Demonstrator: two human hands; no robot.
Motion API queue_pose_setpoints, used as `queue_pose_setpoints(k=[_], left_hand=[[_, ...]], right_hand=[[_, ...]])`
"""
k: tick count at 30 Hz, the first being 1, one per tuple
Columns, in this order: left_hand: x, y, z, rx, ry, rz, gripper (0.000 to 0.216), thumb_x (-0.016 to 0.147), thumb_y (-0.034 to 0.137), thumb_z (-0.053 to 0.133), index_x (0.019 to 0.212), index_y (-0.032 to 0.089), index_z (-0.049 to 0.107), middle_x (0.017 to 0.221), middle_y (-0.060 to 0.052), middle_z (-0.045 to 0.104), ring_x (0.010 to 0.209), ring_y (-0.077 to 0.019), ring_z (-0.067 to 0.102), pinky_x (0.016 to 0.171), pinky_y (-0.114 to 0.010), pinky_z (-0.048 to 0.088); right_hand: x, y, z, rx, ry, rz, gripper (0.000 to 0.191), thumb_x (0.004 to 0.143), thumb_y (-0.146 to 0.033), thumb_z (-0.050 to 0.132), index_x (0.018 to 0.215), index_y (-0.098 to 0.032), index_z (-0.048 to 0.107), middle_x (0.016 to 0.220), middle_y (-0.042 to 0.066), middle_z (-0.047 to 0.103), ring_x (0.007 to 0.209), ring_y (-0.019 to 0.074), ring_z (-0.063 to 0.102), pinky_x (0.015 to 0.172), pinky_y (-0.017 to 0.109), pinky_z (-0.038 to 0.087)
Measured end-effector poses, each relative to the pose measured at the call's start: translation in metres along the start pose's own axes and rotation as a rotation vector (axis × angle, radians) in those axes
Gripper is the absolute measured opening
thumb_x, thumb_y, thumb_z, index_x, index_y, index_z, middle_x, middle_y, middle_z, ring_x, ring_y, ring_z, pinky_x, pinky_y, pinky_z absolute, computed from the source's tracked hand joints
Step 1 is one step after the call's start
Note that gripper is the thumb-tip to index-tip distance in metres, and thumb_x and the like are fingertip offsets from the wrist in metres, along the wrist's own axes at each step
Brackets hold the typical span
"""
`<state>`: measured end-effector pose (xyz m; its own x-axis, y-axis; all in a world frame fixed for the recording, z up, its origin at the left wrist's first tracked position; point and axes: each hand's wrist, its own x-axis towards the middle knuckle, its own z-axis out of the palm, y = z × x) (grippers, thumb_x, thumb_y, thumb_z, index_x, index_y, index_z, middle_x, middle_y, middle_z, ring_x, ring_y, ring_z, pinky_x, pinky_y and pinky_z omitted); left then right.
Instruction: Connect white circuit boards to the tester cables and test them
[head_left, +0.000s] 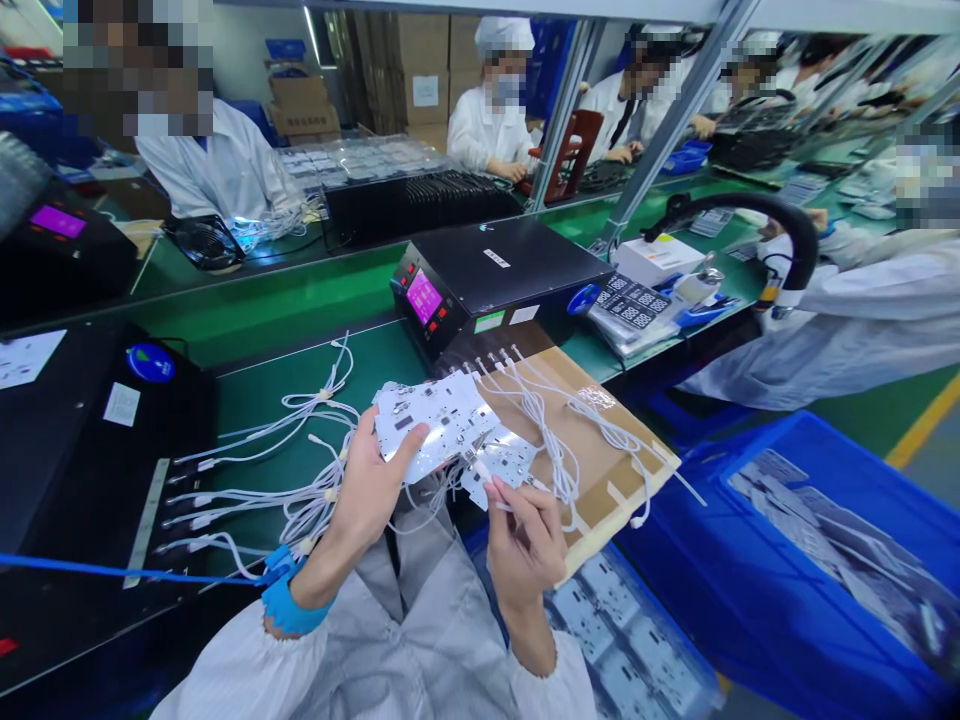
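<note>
My left hand (379,470) grips a white circuit board (431,420) by its left edge, thumb on top. The board is held tilted above the bench edge, and more white board surface (510,455) shows at its right. My right hand (529,530) pinches the white plug of a cable (480,468) against the board's lower right part. Whether the plug is fully seated I cannot tell. White cables (319,490) lie bundled beside my left hand, and others (551,440) rest on a cardboard sheet (600,440) to the right. A blue wrist strap (296,595) circles my left wrist.
A black test box with a pink screen (424,297) stands ahead; another black box (82,430) is at left. Blue bins (795,560) with boards stand at lower right. A black hose (802,245) arches at right. Co-workers in white (491,120) sit across the bench.
</note>
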<state>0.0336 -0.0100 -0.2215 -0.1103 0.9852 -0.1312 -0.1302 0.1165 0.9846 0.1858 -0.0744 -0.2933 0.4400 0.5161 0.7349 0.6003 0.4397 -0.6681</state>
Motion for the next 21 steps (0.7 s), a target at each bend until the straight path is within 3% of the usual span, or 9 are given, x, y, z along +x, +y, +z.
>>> queue_pose_setpoints(k=[3, 7, 15, 18, 21], left_hand=[[0.000, -0.004, -0.002, 0.075, 0.039, 0.081, 0.091, 0.083, 0.049, 0.083, 0.160, 0.035, 0.036, 0.151, -0.011, 0.061, 0.137, -0.0307, 0.062, 0.112, -0.047, 0.056], [-0.001, -0.005, -0.003, 0.163, 0.012, 0.167, 0.075, 0.086, 0.047, 0.080, 0.153, 0.032, 0.051, 0.151, -0.010, 0.061, 0.141, -0.0337, 0.058, 0.114, -0.049, 0.055], [-0.001, -0.002, -0.003, 0.169, -0.001, 0.183, 0.072, 0.085, 0.044, 0.080, 0.151, 0.033, 0.054, 0.151, -0.009, 0.060, 0.143, -0.0336, 0.056, 0.116, -0.051, 0.054], [0.002, -0.003, -0.002, 0.169, 0.012, 0.200, 0.072, 0.085, 0.045, 0.081, 0.150, 0.032, 0.054, 0.150, -0.010, 0.061, 0.144, -0.0339, 0.055, 0.119, -0.052, 0.051], [0.004, -0.004, -0.003, 0.184, 0.037, 0.203, 0.074, 0.086, 0.047, 0.080, 0.152, 0.030, 0.052, 0.150, -0.011, 0.060, 0.142, -0.0332, 0.056, 0.118, -0.050, 0.051]], right_hand=[[0.001, -0.002, 0.002, -0.013, -0.002, 0.017, 0.027, 0.092, -0.009, 0.073, 0.111, -0.028, 0.079, 0.081, 0.000, 0.067, 0.063, 0.0112, 0.061, 0.052, 0.025, 0.050], [0.002, -0.005, 0.003, -0.006, 0.000, 0.070, 0.020, 0.092, -0.010, 0.074, 0.104, -0.025, 0.079, 0.079, -0.001, 0.066, 0.061, 0.0094, 0.058, 0.052, 0.023, 0.048], [-0.005, -0.003, 0.010, 0.072, -0.009, 0.289, 0.009, 0.094, -0.022, 0.075, 0.099, -0.023, 0.082, 0.080, 0.001, 0.065, 0.067, 0.0118, 0.060, 0.054, 0.024, 0.049], [0.007, -0.009, 0.003, 0.188, -0.121, 0.440, 0.012, 0.095, -0.030, 0.074, 0.098, -0.022, 0.083, 0.086, 0.003, 0.065, 0.062, 0.0094, 0.058, 0.047, 0.022, 0.046], [0.022, -0.011, -0.023, 0.362, -0.370, 0.687, 0.027, 0.093, -0.043, 0.075, 0.107, -0.021, 0.080, 0.101, 0.006, 0.068, 0.050, 0.0052, 0.052, 0.038, 0.021, 0.040]])
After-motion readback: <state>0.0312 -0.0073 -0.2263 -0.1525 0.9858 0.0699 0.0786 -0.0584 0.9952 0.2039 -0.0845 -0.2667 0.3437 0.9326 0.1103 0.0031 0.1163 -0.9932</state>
